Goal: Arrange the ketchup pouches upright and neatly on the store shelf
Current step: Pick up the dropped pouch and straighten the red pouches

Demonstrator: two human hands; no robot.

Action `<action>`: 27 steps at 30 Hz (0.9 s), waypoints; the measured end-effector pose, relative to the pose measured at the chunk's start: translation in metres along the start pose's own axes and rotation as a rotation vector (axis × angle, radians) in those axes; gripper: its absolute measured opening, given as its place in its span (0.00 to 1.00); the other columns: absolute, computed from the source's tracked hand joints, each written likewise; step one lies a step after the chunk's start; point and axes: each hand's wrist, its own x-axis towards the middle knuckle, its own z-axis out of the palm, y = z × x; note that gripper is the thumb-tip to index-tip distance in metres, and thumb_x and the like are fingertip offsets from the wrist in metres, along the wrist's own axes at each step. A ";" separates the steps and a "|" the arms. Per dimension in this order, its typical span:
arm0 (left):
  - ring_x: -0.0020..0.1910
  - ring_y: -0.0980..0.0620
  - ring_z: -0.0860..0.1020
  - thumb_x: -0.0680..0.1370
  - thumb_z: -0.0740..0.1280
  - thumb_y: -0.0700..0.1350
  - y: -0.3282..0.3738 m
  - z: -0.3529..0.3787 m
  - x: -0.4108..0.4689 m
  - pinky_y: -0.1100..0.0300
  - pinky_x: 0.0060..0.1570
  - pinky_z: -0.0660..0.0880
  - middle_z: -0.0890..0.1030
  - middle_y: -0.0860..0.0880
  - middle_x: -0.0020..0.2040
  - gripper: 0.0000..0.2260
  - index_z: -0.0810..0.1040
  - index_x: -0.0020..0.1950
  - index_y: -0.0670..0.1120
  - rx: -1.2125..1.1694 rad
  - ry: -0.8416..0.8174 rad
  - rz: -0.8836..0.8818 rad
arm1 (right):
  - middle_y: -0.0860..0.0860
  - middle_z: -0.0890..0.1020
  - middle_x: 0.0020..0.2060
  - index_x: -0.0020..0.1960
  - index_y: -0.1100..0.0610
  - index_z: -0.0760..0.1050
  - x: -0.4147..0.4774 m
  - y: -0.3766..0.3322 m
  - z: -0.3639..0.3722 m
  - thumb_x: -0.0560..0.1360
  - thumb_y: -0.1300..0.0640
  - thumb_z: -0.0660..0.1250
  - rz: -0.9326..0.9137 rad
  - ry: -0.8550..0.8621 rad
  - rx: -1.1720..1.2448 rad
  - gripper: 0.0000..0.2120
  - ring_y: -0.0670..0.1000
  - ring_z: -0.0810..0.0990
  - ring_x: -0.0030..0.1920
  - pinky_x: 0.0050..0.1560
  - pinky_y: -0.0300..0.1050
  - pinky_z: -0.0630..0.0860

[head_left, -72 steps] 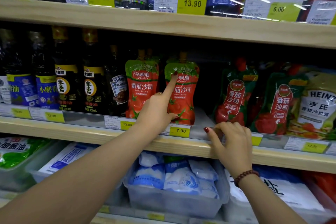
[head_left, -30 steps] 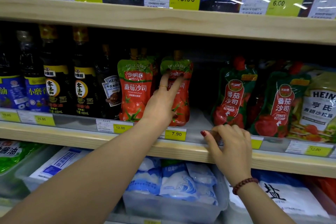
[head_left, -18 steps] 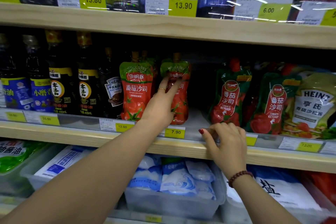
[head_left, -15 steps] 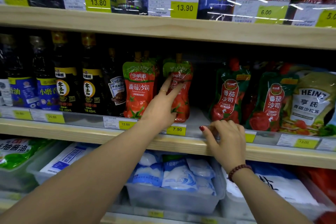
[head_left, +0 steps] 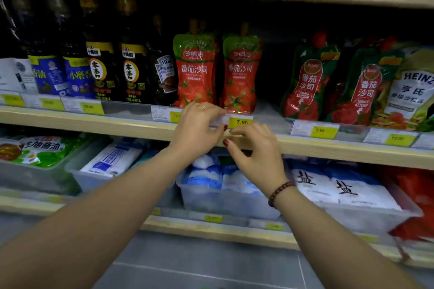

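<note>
Head view, middle shelf [head_left: 94,122].

- Left pouch [head_left: 195,70] and right pouch [head_left: 242,74] are seen upright and side by side, spouts up, with a narrow dark gap between them. Both are set just behind the price rail, at 12 o'clock of the hands.
- Third pouch [head_left: 310,82] and fourth pouch [head_left: 368,87], dark green, are found at 3 o'clock of the right pouch and well apart from it. Both are tilted, tops leaning toward 1 o'clock. A Heinz pouch [head_left: 413,94] is pressed against the fourth.
- Left hand [head_left: 199,129] is held at the rail, at 6 o'clock of the left pouch. Its fingers are bent over the white part of the 7.90 tag [head_left: 240,122], with the thumb tucked below. Whether the tag is pinched or only touched cannot be told. A ring [head_left: 201,107] is noted.
- Right hand [head_left: 256,150] is placed at 4 o'clock of the left hand, close beside it. Its fingers are loosely curled and nothing is held. The fingertips lie at the shelf's front edge under the tag. A bracelet [head_left: 280,192] is worn on the wrist.
- Neither hand is on a pouch.
- Bottles [head_left: 101,70] are ranged at 9 o'clock of the left pouch, the nearest just beside it.
- Salt bags [head_left: 206,176] are seen in a bin on the lower shelf, at 6 o'clock of the hands.
</note>
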 end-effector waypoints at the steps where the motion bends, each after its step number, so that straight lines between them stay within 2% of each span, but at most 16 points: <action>1: 0.55 0.43 0.77 0.70 0.70 0.40 -0.003 0.000 -0.004 0.48 0.59 0.69 0.82 0.44 0.53 0.15 0.80 0.57 0.43 0.020 0.026 -0.008 | 0.51 0.80 0.41 0.46 0.56 0.78 -0.005 -0.005 0.010 0.69 0.57 0.70 0.027 -0.005 0.059 0.06 0.53 0.76 0.45 0.46 0.50 0.74; 4: 0.58 0.42 0.75 0.71 0.69 0.42 -0.012 -0.003 -0.016 0.47 0.60 0.68 0.80 0.44 0.57 0.17 0.79 0.60 0.43 0.096 0.121 -0.059 | 0.51 0.81 0.41 0.45 0.58 0.79 -0.025 -0.011 0.039 0.69 0.59 0.71 0.175 0.027 0.213 0.06 0.52 0.77 0.46 0.48 0.49 0.75; 8: 0.59 0.43 0.74 0.73 0.68 0.43 -0.021 0.001 -0.040 0.49 0.59 0.69 0.79 0.45 0.59 0.16 0.78 0.60 0.43 0.078 0.171 -0.049 | 0.48 0.80 0.41 0.44 0.55 0.78 -0.068 -0.002 0.070 0.68 0.58 0.72 0.328 0.010 0.261 0.06 0.48 0.75 0.44 0.47 0.40 0.72; 10: 0.56 0.41 0.74 0.73 0.68 0.42 -0.022 0.007 -0.056 0.51 0.55 0.71 0.79 0.43 0.57 0.15 0.79 0.59 0.42 0.091 0.179 -0.011 | 0.46 0.78 0.40 0.44 0.54 0.78 -0.094 0.007 0.082 0.68 0.57 0.71 0.405 -0.011 0.287 0.06 0.47 0.75 0.44 0.47 0.38 0.71; 12: 0.50 0.39 0.75 0.73 0.68 0.41 -0.023 0.013 -0.071 0.51 0.49 0.72 0.79 0.41 0.50 0.12 0.80 0.55 0.40 0.096 0.151 0.076 | 0.46 0.78 0.41 0.44 0.52 0.77 -0.119 0.016 0.092 0.68 0.56 0.72 0.496 -0.046 0.286 0.06 0.46 0.76 0.45 0.46 0.34 0.71; 14: 0.46 0.39 0.75 0.73 0.69 0.41 -0.027 0.020 -0.089 0.52 0.46 0.71 0.79 0.40 0.47 0.11 0.80 0.53 0.40 0.089 0.048 0.184 | 0.47 0.79 0.41 0.42 0.49 0.76 -0.146 0.025 0.103 0.67 0.57 0.72 0.599 -0.078 0.280 0.08 0.46 0.76 0.42 0.44 0.32 0.71; 16: 0.45 0.41 0.74 0.73 0.70 0.42 -0.033 0.025 -0.109 0.53 0.46 0.71 0.79 0.41 0.46 0.11 0.80 0.53 0.40 0.049 -0.060 0.237 | 0.51 0.79 0.40 0.41 0.48 0.75 -0.176 0.032 0.112 0.66 0.60 0.73 0.734 -0.082 0.291 0.10 0.45 0.75 0.39 0.41 0.36 0.71; 18: 0.46 0.43 0.74 0.73 0.69 0.44 -0.042 0.031 -0.134 0.52 0.46 0.72 0.79 0.43 0.47 0.11 0.80 0.53 0.41 0.011 -0.165 0.235 | 0.52 0.79 0.40 0.40 0.49 0.75 -0.209 0.037 0.119 0.66 0.61 0.74 0.864 -0.092 0.304 0.11 0.41 0.74 0.37 0.40 0.36 0.71; 20: 0.48 0.45 0.75 0.73 0.70 0.46 -0.053 0.039 -0.163 0.51 0.44 0.74 0.80 0.46 0.48 0.12 0.80 0.55 0.43 -0.029 -0.290 0.201 | 0.52 0.79 0.41 0.42 0.50 0.75 -0.242 0.040 0.124 0.67 0.60 0.74 0.996 -0.138 0.298 0.10 0.43 0.75 0.39 0.43 0.42 0.73; 22: 0.50 0.47 0.76 0.72 0.71 0.46 -0.063 0.052 -0.198 0.52 0.46 0.76 0.80 0.46 0.49 0.14 0.80 0.56 0.44 -0.091 -0.424 0.127 | 0.53 0.79 0.45 0.45 0.51 0.75 -0.271 0.041 0.126 0.67 0.58 0.74 1.110 -0.190 0.293 0.10 0.48 0.76 0.43 0.47 0.48 0.76; 23: 0.52 0.47 0.76 0.71 0.72 0.47 -0.067 0.059 -0.216 0.53 0.49 0.76 0.79 0.47 0.51 0.16 0.79 0.57 0.45 -0.126 -0.500 0.059 | 0.53 0.78 0.47 0.47 0.51 0.75 -0.284 0.040 0.127 0.67 0.57 0.74 1.155 -0.211 0.287 0.12 0.48 0.76 0.44 0.47 0.48 0.77; 25: 0.57 0.49 0.74 0.70 0.74 0.49 -0.073 0.076 -0.251 0.56 0.54 0.74 0.77 0.48 0.57 0.21 0.76 0.62 0.48 -0.171 -0.668 -0.136 | 0.52 0.75 0.51 0.52 0.51 0.75 -0.304 0.036 0.129 0.68 0.57 0.74 1.221 -0.252 0.270 0.15 0.45 0.74 0.45 0.42 0.39 0.74; 27: 0.60 0.51 0.72 0.68 0.75 0.50 -0.077 0.093 -0.278 0.62 0.55 0.70 0.73 0.49 0.61 0.28 0.72 0.66 0.50 -0.213 -0.826 -0.327 | 0.50 0.72 0.53 0.54 0.51 0.73 -0.318 0.031 0.131 0.68 0.59 0.73 1.262 -0.268 0.277 0.17 0.45 0.73 0.47 0.40 0.32 0.69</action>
